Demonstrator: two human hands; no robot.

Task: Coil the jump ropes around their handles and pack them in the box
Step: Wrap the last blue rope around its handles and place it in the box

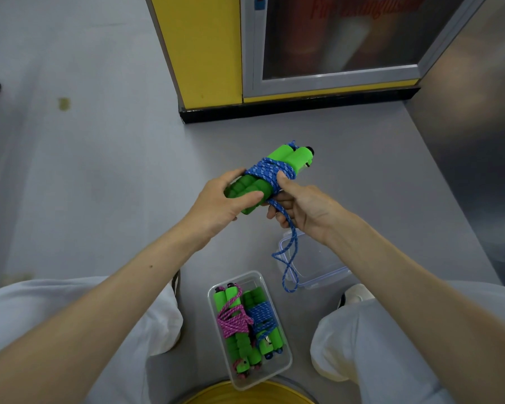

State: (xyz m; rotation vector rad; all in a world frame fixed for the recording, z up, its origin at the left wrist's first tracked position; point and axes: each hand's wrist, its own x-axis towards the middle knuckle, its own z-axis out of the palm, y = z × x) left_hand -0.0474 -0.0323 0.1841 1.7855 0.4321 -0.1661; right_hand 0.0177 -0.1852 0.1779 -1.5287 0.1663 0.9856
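While two coiled ropes (236, 319) lie in the box (289, 363), my left hand (216, 201) grasps the green handles (279, 158) and my right hand (302, 208) pinches the not yet wound tail of the blue rope (270, 170).

Loose white trousers (70, 316) bunch in folds at both knees. The left forearm (114, 287) and right forearm (405, 272) are bare; a small dark spot marks the left. A white shoe (357, 294) with a dark edge covers the right foot.

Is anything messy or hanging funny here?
A loose tail of blue braided rope dangles below the green foam handles that the left hand and right hand hold; it isn't wound on yet. The coiled ropes in the clear plastic box look tidy.
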